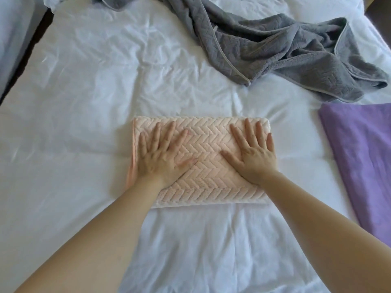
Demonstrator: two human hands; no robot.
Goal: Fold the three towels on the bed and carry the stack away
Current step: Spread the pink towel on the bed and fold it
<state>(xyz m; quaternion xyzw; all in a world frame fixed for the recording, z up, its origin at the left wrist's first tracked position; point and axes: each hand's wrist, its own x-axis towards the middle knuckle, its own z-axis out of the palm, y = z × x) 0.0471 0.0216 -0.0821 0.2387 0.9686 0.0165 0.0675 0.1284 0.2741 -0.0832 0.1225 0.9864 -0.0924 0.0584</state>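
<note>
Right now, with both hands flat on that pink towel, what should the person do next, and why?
Probably lift the right hand and reach for the grey towel. The pink towel already lies as a neat folded rectangle, while the grey one is crumpled on the bed.

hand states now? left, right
Left hand: open, flat, fingers spread on the folded pink herringbone-textured towel, holding nothing.
Right hand: open, flat on the same towel, holding nothing.

A wrinkled white sheet [88, 85] covers the bed in soft daylight, a dark gap [27, 51] running along its left.
</note>
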